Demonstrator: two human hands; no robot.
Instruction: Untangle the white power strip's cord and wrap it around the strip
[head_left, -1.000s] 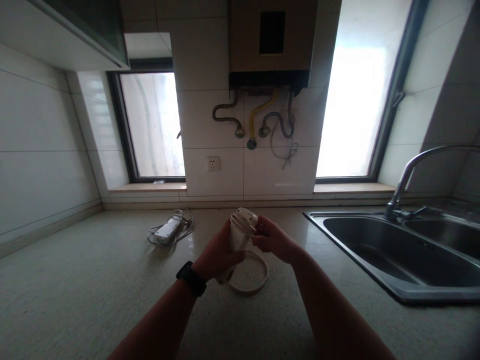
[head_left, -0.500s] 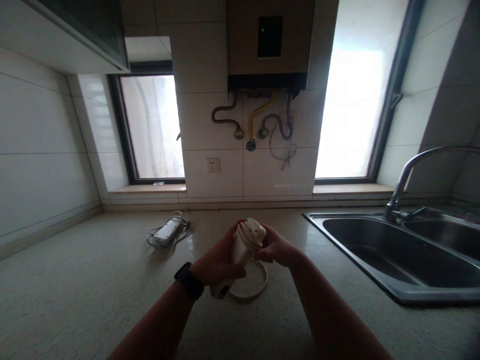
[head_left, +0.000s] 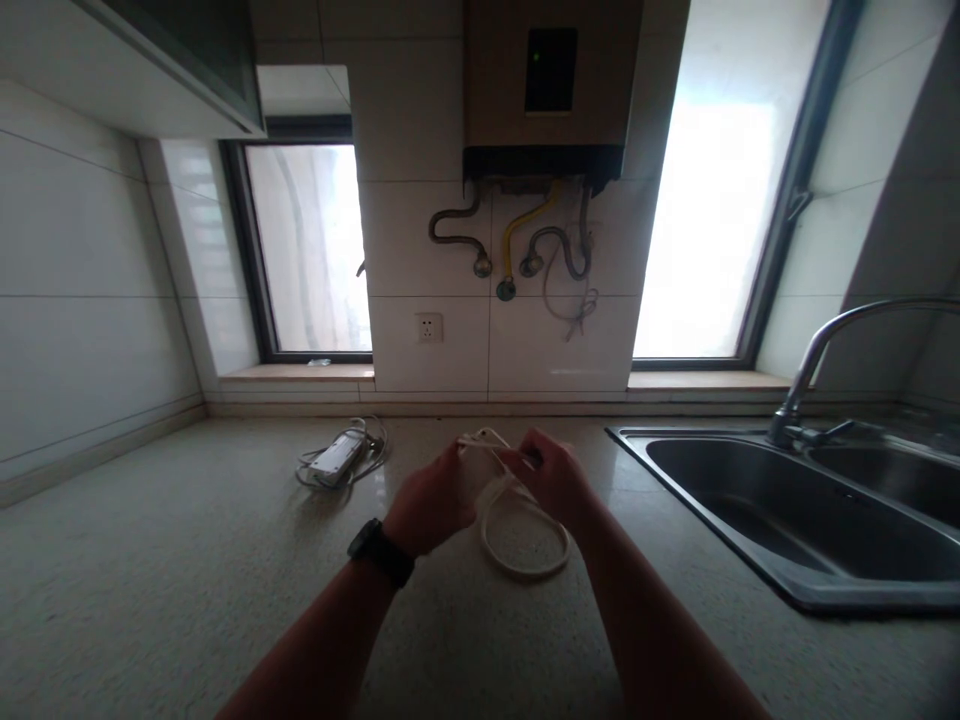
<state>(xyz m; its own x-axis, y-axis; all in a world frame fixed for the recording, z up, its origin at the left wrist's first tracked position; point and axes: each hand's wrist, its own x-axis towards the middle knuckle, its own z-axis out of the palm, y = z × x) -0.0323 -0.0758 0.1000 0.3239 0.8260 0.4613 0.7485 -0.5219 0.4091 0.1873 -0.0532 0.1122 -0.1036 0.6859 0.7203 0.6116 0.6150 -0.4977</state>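
My left hand [head_left: 435, 500], with a dark watch on the wrist, is closed around a white, elongated device [head_left: 478, 470] that looks like a power strip. Blur and my fingers hide most of it. Close by on the right, my right hand [head_left: 551, 475] is closed, pinching the white cord [head_left: 525, 575]. A stretch of this cord runs between both hands over the device's far end. Below them, a loose loop of it hangs at the countertop.
A second white power strip [head_left: 337, 458] with its coiled cable lies on the speckled countertop [head_left: 187, 580] to the left. At right is a steel sink [head_left: 750, 520] with a curved faucet [head_left: 810, 350]. A wall socket [head_left: 429, 327] and a water heater [head_left: 592, 90] are ahead.
My left hand has turned the device, so less of it shows. My right hand has come off its end and now pulls at the cord, and the loose loop is larger and farther right.
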